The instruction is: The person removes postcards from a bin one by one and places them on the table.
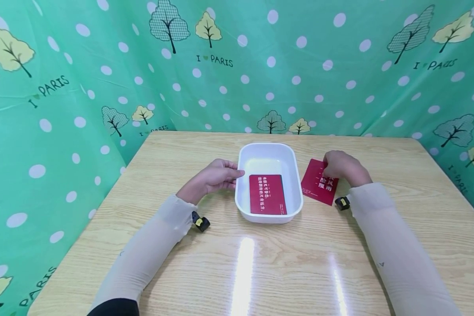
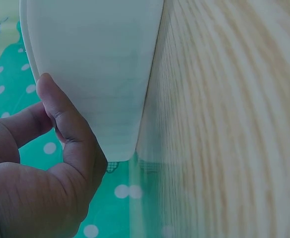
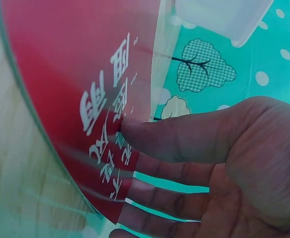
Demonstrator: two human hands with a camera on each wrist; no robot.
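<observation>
A white plastic tub (image 1: pixel 266 150) stands on the wooden table, and a red printed card (image 1: pixel 266 195) with white Chinese characters lies flat inside it. My left hand (image 1: pixel 220 175) grips the tub's left rim, thumb over the edge; the left wrist view shows the thumb and fingers pinching the tub wall (image 2: pixel 95 59). To the right of the tub, my right hand (image 1: pixel 344 166) holds a second red card (image 1: pixel 316 186) by its far right corner. In the right wrist view the thumb presses on the printed face of this card (image 3: pixel 75 59), with the fingers behind it.
The wooden table (image 1: pixel 189 263) reaches toward me with bright light reflections on it. Behind and to the left hangs a green dotted curtain (image 1: pixel 221 96) with tree prints. A small black camera (image 1: pixel 200 221) sits at the left wrist, another black camera (image 1: pixel 342 203) at the right.
</observation>
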